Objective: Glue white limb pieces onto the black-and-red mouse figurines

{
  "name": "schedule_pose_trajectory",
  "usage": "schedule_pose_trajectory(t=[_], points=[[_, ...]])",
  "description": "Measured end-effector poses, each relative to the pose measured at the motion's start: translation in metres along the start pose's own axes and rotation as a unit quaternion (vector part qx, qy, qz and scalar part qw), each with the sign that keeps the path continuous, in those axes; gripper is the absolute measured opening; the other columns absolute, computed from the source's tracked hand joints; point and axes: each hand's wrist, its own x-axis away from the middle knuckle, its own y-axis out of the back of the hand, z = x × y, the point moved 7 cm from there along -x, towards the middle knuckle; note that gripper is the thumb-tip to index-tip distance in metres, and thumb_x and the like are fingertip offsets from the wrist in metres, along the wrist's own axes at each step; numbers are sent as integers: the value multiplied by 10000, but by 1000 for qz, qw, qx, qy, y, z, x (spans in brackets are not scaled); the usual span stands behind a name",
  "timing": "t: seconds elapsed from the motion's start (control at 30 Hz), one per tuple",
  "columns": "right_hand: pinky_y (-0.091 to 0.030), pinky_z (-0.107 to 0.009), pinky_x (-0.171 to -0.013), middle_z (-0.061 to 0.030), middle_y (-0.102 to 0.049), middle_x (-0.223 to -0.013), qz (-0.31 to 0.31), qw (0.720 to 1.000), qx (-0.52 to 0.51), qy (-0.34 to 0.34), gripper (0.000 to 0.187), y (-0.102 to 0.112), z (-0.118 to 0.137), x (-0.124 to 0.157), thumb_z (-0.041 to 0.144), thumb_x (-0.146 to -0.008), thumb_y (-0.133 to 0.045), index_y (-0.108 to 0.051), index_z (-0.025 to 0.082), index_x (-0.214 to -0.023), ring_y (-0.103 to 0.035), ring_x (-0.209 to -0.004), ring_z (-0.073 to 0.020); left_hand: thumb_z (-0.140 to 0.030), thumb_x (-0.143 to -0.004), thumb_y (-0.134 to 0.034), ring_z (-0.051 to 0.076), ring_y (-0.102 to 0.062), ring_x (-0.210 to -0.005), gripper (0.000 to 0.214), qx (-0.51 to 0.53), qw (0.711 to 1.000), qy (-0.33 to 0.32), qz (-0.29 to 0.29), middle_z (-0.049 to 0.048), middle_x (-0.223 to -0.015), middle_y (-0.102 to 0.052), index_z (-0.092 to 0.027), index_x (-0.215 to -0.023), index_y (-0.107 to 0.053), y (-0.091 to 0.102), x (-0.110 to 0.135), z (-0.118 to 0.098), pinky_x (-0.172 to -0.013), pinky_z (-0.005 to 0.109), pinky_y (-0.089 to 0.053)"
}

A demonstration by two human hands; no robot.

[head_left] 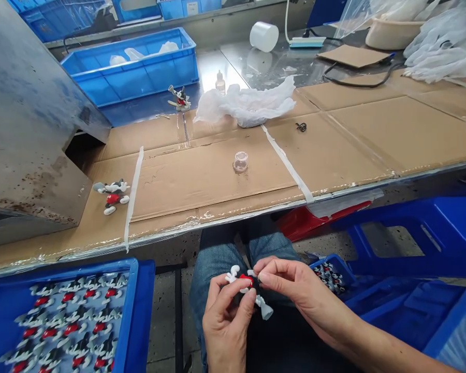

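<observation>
Above my lap, my left hand (pixel 227 324) grips a small Mickey Mouse figurine (pixel 247 282) with red shorts, white gloves and a pale shoe. My right hand (pixel 291 285) pinches its dark upper end between thumb and fingers, hiding the head. A second figurine (pixel 112 196) lies on the cardboard-covered bench (pixel 205 176), and a third (pixel 179 98) stands farther back. Rows of similar figurines lie in a blue tray (pixel 134 316) at lower left.
A metal cabinet (pixel 31 129) juts in at left. Farther back are a blue crate (pixel 130 67), crumpled white tissue (pixel 244 103), a dropper bottle (pixel 219 83) and a small clear cup (pixel 240 161). A small blue tray of figurines (pixel 330 274) sits at right, beside a blue stool (pixel 411 233).
</observation>
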Motion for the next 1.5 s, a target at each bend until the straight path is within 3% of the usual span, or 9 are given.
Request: schedule_pose_trajectory(t=[0.33, 0.63, 0.83, 1.03, 1.2, 1.37, 1.5], points=[[-414, -304, -786, -26, -586, -839, 30, 997, 59, 45, 258, -7, 9, 2, 399, -819, -744, -720, 183, -679, -542, -828, -187, -347, -833, -717, 139, -602, -762, 114, -52, 996, 9, 70, 24, -984, -545, -254, -859, -778, -4, 2, 2, -597, 221, -560], [-422, -338, -800, -40, -599, -814, 33, 993, 93, 67, 265, -8, 13, -1, 400, -813, -742, -711, 189, -656, -560, -825, -212, -325, -846, -705, 114, -570, -721, 127, -70, 995, -1, 71, 16, -912, -542, -218, -799, -758, -3, 2, 1, -595, 182, -504], [-410, -330, -828, -35, -611, -809, 6, 999, 28, 13, 274, -4, 6, -2, 398, -805, -755, -703, 183, -642, -541, -847, -215, -364, -766, -777, 116, -609, -647, 174, 20, 997, 74, 23, 28, -932, -587, -191, -773, -762, -3, 0, 5, -493, 193, -535], [-455, -403, -925, -106, -629, -1122, 28, 996, -69, -55, 257, -1, -7, -2, 409, -809, -756, -753, 152, -808, -566, -1027, -274, -348, -651, -878, 132, -697, -673, 340, 118, 979, 158, -52, 41, -900, -751, -183, -917, -746, 2, -2, 13, -579, 179, -583], [-471, -380, -882, -112, -632, -1142, 12, 997, -54, -51, 270, 3, -9, -5, 422, -812, -760, -754, 152, -804, -580, -1005, -265, -269, -594, -913, 193, -744, -757, 374, 165, 974, 149, -34, 61, -952, -776, -177, -928, -771, -1, -2, 11, -657, 220, -615], [-464, -296, -758, -93, -667, -1065, 9, 998, -36, -40, 257, 0, -5, -6, 408, -792, -774, -763, 152, -767, -590, -862, -205, -184, -504, -945, 175, -738, -633, 514, 195, 971, 135, -28, 15, -912, -761, -230, -984, -768, 1, 0, 13, -647, 240, -614], [-464, -292, -723, -94, -682, -1034, 2, 999, -26, -35, 275, -1, 1, -9, 427, -772, -785, -764, 153, -755, -595, -840, -209, -232, -590, -908, 190, -741, -645, 337, 192, 972, 134, 9, 30, -848, -743, -198, -903, -787, -2, 0, 12, -656, 245, -607]])
